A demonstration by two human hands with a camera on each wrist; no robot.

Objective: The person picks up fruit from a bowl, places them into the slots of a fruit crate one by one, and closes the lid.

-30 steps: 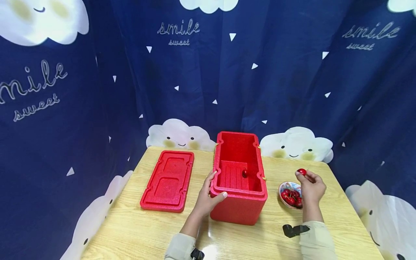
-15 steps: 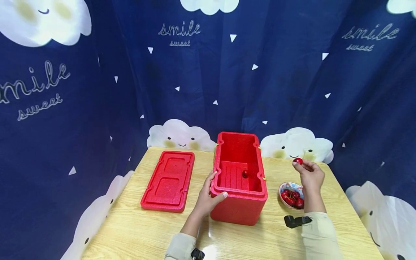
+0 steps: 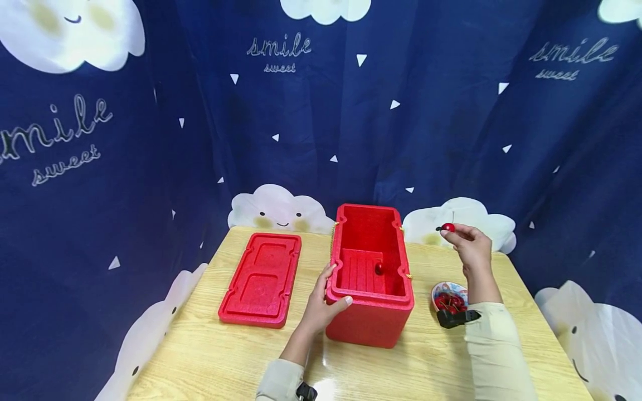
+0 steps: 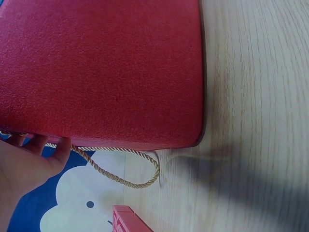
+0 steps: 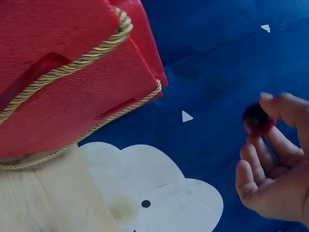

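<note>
In the head view a red foam box (image 3: 368,317), its top uncovered, stands on the table. One cherry (image 3: 379,269) lies inside it. My left hand (image 3: 318,306) grips the box's near left corner, thumb on the front and fingers along the left side. My right hand (image 3: 473,248) is raised right of the box and pinches a cherry (image 3: 448,228) between thumb and fingers, its stem pointing up. The right wrist view shows that cherry (image 5: 258,120) at the fingertips, apart from the box. Below the right hand sits a small patterned bowl (image 3: 441,287) of several cherries (image 3: 451,302), partly hidden by the wrist strap.
A red foam lid (image 3: 259,278) lies flat on the wooden table (image 3: 210,356), left of the box. Gold rope (image 5: 72,72) hangs along the box's sides, with a rope loop (image 4: 130,182) by the left hand. A blue cloud-print curtain (image 3: 321,100) surrounds the table.
My right hand has lifted the cherry up from beside the bowl and moved it slightly left, toward the box. The left hand keeps its hold on the box corner.
</note>
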